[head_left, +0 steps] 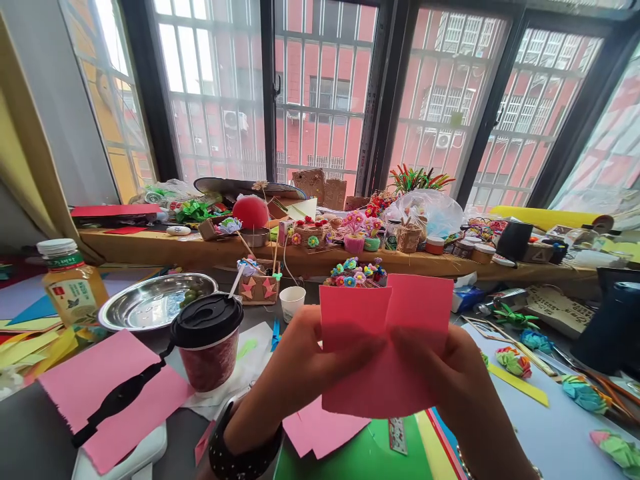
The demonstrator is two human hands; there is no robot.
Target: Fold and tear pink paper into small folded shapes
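Both my hands grip one sheet of pink paper, held up in front of me over the table. A split runs down from its top edge between my thumbs, and the left half stands a little lower than the right. My left hand pinches the paper with its thumb near the split. On the other side my right hand pinches it the same way. The fingers behind the paper are hidden. Below lie more pink paper pieces on a green sheet, with a small patterned strip beside them.
At left stand a lidded coffee cup, a metal plate and a juice bottle. A black strap lies on a pink sheet. A paper cup stands behind my left hand. Folded paper flowers lie at right. Crafts crowd the windowsill.
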